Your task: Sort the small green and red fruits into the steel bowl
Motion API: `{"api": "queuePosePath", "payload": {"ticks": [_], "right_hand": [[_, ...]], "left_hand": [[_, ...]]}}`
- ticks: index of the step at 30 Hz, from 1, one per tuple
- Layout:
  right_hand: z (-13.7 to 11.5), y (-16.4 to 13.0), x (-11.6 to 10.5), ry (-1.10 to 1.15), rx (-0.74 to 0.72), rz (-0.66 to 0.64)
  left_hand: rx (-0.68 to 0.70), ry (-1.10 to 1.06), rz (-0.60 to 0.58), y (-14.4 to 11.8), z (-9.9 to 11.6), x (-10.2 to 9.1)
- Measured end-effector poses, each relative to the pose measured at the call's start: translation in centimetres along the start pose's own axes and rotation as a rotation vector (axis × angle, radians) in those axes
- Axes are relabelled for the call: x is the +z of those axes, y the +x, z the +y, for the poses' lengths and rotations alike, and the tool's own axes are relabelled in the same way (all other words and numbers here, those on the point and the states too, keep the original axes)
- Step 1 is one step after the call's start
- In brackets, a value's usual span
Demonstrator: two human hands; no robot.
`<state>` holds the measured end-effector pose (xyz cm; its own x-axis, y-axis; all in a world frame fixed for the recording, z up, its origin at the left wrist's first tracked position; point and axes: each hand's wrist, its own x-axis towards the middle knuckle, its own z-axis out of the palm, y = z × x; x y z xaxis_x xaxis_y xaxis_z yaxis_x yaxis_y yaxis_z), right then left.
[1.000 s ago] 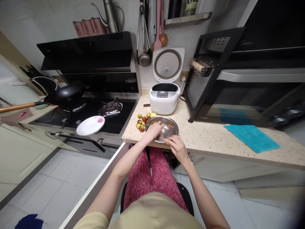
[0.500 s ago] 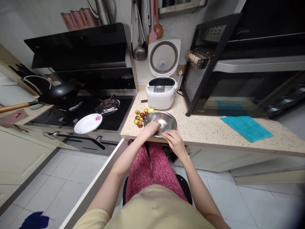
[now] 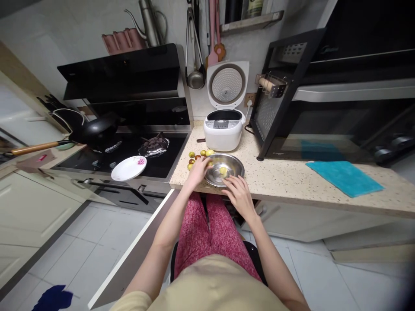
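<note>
A shiny steel bowl (image 3: 240, 166) stands near the counter's front edge, with a pale yellow-green jujube (image 3: 223, 172) in it. My left hand (image 3: 196, 172) is at the bowl's left rim, its fingers closed around what looks like another yellow-green jujube (image 3: 210, 164). Partly behind that hand lies a cluster of green and red-brown jujubes (image 3: 191, 154) on the counter. At the near right rim, my right hand (image 3: 239, 193) has its fingers stretched out and loosely spread; its fingertips are by the steel edge.
Behind the bowl sits a white rice cooker (image 3: 223, 136) with its lid raised. A floral white plate (image 3: 128, 168) rests at the stove's front edge. To the right are a black-framed rack (image 3: 275, 99) and a blue cloth (image 3: 345, 178). A white panel (image 3: 136, 246) juts out below the counter.
My left hand has come out of the bowl to its left rim. A jujube now shows inside the bowl. My right fingers have spread apart slightly. The view has shifted a little.
</note>
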<state>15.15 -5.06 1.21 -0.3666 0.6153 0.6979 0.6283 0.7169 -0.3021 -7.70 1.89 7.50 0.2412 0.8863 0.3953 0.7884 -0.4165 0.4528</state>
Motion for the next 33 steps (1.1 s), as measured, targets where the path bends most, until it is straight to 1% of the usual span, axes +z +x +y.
{"api": "queuePosePath", "payload": {"ticks": [2, 3, 5, 7, 8, 10, 11, 12, 15, 18, 20, 23, 24, 26, 27, 28, 29, 30, 31, 32, 33], "right_hand": [[-0.1, 0.2, -0.2, 0.008, 0.007, 0.007], [0.0, 0.5, -0.4, 0.011, 0.019, 0.013], [0.6, 1.4, -0.8, 0.005, 0.062, 0.017], [1.8, 3.0, -1.1, -0.021, 0.113, -0.015], [2.5, 4.1, -1.1, -0.035, 0.131, -0.056], [3.7, 6.3, -1.0, -0.047, 0.17, -0.182], [4.2, 7.5, -0.8, -0.035, 0.184, -0.281], [4.6, 8.6, -0.6, -0.023, 0.194, -0.372], [4.8, 11.0, 0.3, 0.021, 0.17, -0.51], [4.2, 12.2, 1.2, 0.097, 0.112, -0.598], [3.7, 12.5, 1.5, 0.152, 0.08, -0.64], [3.5, 12.4, 1.2, 0.202, 0.066, -0.649], [3.8, 12.2, 0.8, 0.211, 0.074, -0.624], [4.8, 11.3, -0.4, 0.235, 0.117, -0.488], [5.6, 10.6, -1.1, 0.262, 0.164, -0.335], [6.5, 9.7, -1.8, 0.287, 0.216, -0.153], [7.5, 8.6, -2.5, 0.283, 0.265, 0.012], [8.5, 7.4, -3.0, 0.25, 0.313, 0.146], [9.4, 6.1, -3.3, 0.194, 0.358, 0.247], [10.2, 4.9, -3.5, 0.131, 0.404, 0.311], [10.8, 3.6, -3.4, 0.082, 0.441, 0.342]], "left_hand": [[-0.04, -0.016, 0.127, -0.8, -0.8, -1.2], [-0.082, -0.008, 0.205, -1.3, -1.4, -1.9], [-0.23, 0.074, 0.337, -2.5, -3.0, -3.1], [-0.36, 0.165, 0.34, -3.7, -4.8, -3.7], [-0.41, 0.197, 0.325, -4.2, -5.6, -3.7], [-0.472, 0.219, 0.286, -5.1, -6.7, -3.2], [-0.487, 0.214, 0.271, -5.4, -7.1, -2.7], [-0.491, 0.203, 0.264, -5.6, -7.4, -2.3], [-0.461, 0.17, 0.279, -5.7, -7.9, -0.8], [-0.413, 0.171, 0.32, -5.8, -8.0, 0.3], [-0.409, 0.198, 0.343, -6.0, -7.9, 0.7], [-0.427, 0.23, 0.362, -6.2, -7.8, 1.1], [-0.43, 0.23, 0.364, -6.2, -7.8, 1.1], [-0.43, 0.226, 0.363, -6.2, -7.9, 1.2], [-0.427, 0.224, 0.356, -6.2, -8.0, 1.2], [-0.424, 0.224, 0.349, -6.2, -8.1, 1.2], [-0.423, 0.225, 0.341, -6.2, -8.2, 1.1], [-0.424, 0.228, 0.337, -6.1, -8.3, 1.1], [-0.426, 0.232, 0.336, -6.1, -8.3, 1.1], [-0.428, 0.234, 0.337, -6.1, -8.4, 1.1], [-0.43, 0.235, 0.34, -6.1, -8.4, 1.1]]}}
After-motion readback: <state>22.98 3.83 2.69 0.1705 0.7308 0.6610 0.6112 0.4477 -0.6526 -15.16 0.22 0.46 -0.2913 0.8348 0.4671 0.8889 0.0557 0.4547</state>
